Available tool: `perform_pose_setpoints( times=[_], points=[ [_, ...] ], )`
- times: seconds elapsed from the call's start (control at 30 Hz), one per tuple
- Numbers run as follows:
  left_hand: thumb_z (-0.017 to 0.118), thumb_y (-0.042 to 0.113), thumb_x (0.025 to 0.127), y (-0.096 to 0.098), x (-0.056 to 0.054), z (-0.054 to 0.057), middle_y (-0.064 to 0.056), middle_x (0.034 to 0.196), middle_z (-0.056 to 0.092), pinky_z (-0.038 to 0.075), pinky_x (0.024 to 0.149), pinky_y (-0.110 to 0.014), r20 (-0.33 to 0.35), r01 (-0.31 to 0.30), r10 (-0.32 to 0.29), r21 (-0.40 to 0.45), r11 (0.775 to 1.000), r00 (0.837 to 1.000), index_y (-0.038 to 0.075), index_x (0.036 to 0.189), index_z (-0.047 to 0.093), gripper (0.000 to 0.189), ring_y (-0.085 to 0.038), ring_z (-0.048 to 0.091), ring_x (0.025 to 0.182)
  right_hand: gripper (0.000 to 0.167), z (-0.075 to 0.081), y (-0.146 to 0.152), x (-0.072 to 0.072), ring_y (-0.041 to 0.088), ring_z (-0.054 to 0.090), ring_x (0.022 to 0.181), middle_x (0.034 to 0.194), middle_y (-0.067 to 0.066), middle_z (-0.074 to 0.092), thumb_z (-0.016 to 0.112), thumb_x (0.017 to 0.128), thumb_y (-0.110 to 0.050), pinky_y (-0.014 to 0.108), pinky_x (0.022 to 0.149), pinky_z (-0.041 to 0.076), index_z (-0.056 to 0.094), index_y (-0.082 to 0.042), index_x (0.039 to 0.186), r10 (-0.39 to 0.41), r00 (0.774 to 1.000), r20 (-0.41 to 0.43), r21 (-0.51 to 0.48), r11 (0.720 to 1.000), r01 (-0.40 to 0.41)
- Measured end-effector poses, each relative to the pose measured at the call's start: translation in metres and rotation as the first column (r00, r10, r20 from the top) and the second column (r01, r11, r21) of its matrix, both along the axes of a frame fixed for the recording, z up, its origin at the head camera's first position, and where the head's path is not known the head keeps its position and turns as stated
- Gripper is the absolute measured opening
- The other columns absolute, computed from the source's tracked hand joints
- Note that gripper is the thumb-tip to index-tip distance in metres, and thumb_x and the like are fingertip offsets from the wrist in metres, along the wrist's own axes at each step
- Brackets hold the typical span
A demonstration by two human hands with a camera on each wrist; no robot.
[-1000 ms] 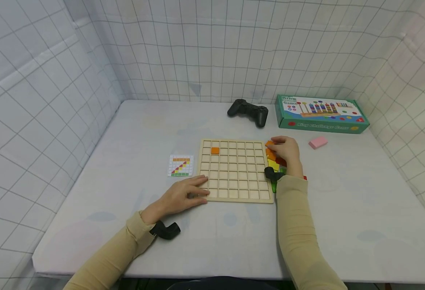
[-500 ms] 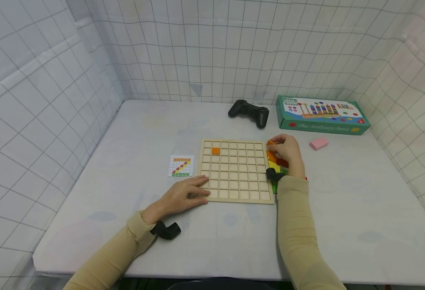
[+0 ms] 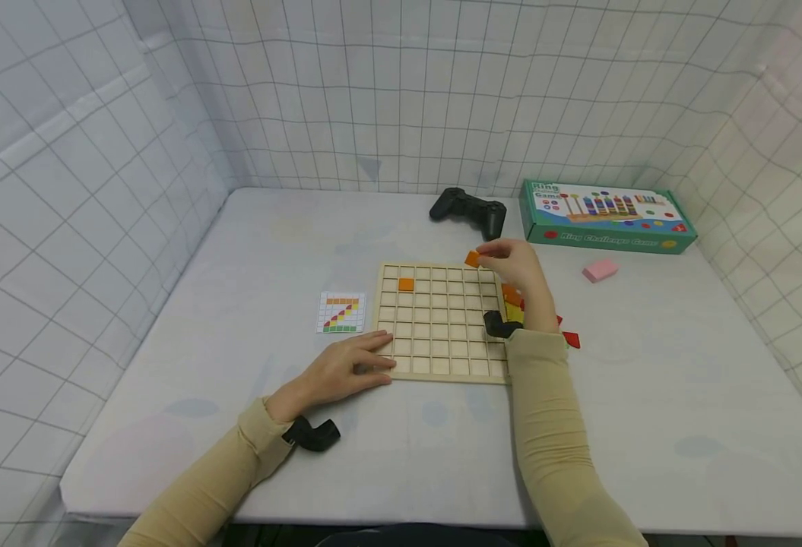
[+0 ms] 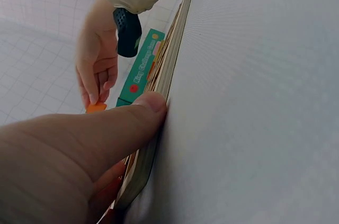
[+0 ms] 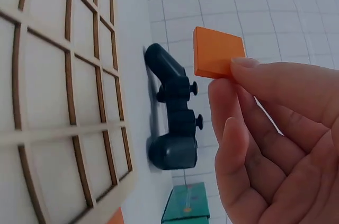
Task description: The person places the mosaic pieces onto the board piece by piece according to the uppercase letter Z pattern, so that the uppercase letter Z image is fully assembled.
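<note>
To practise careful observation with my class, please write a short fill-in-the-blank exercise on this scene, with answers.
The right hand holds a flat square tile coloured ____.
In the head view, a square printed card lies to the ____ of the pale wooden grid board.
The green rectangular box is lettered "Ring Challenge ____".
Missing words: orange; left; Game.

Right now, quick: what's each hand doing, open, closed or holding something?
Left hand: open, resting at the near-left corner of the wooden board.
Right hand: closed, pinching an orange tile.
</note>
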State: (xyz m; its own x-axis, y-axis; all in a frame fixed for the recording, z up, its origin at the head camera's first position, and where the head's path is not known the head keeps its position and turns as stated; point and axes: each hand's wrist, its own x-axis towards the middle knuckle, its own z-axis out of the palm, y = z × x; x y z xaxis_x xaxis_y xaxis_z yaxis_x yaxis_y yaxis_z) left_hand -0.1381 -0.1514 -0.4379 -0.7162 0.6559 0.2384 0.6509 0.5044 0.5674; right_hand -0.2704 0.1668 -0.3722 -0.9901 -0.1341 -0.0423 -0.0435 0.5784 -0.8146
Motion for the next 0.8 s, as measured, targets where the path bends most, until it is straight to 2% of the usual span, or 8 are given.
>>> perform_pose_setpoints(
  times=[0.2, 0.37, 0.53, 0.67, 0.8],
  points=[
    [0.070, 0.029, 0.086, 0.000, 0.000, 0.000, -0.011, 0.139, 0.047, 0.030, 0.111, -0.037, 0.002, -0.003, 0.003, -0.007, 1.000, 1.000, 0.013, 0.110, 0.072, 0.029, -0.022, 0.037, 0.133, 0.027, -0.006, -0.026, -0.003, 0.028, 0.058, 0.102, 0.112, 0.015, 0.064, 0.064, 0.090, -0.017, 0.041, 0.091, 0.048, 0.066, -0.003, 0.113, 0.130, 0.992, 0.000, -0.036, 0.991, -0.130],
    [0.070, 0.029, 0.086, 0.000, 0.000, 0.000, -0.011, 0.139, 0.047, 0.030, 0.111, -0.037, 0.007, -0.006, 0.006, -0.004, 1.000, 1.000, 0.012, 0.110, 0.072, 0.029, -0.022, 0.037, 0.133, 0.025, -0.018, -0.046, -0.007, 0.026, 0.059, 0.099, 0.109, 0.014, 0.066, 0.066, 0.089, -0.016, 0.038, 0.089, 0.048, 0.069, -0.003, 0.109, 0.200, 0.978, 0.054, -0.046, 0.979, -0.198],
    [0.070, 0.029, 0.086, 0.000, 0.000, 0.000, -0.011, 0.139, 0.047, 0.031, 0.111, -0.037, 0.008, -0.009, 0.009, -0.003, 1.000, 1.000, 0.013, 0.109, 0.072, 0.029, -0.022, 0.038, 0.133, 0.022, -0.028, -0.061, -0.010, 0.024, 0.057, 0.099, 0.109, 0.012, 0.065, 0.065, 0.089, -0.018, 0.035, 0.085, 0.048, 0.070, -0.006, 0.107, 0.208, 0.972, 0.107, 0.004, 0.978, -0.210],
    [0.070, 0.029, 0.086, 0.000, 0.000, 0.001, -0.011, 0.139, 0.048, 0.031, 0.111, -0.037, 0.010, -0.010, 0.010, -0.002, 1.000, 1.000, 0.013, 0.110, 0.072, 0.029, -0.021, 0.037, 0.133, 0.019, -0.031, -0.067, -0.010, 0.023, 0.060, 0.093, 0.104, 0.009, 0.067, 0.065, 0.090, -0.017, 0.033, 0.079, 0.050, 0.071, -0.008, 0.105, 0.193, 0.972, 0.137, -0.018, 0.981, -0.192],
    [0.070, 0.029, 0.086, 0.000, 0.000, 0.001, -0.011, 0.139, 0.048, 0.031, 0.110, -0.038, 0.005, -0.010, 0.010, -0.008, 1.000, 1.000, 0.013, 0.110, 0.072, 0.029, -0.022, 0.038, 0.133, 0.017, -0.030, -0.069, -0.009, 0.020, 0.061, 0.083, 0.095, 0.007, 0.069, 0.064, 0.090, -0.017, 0.031, 0.071, 0.051, 0.071, -0.009, 0.102, 0.195, 0.972, 0.132, -0.033, 0.981, -0.192]
  ],
)
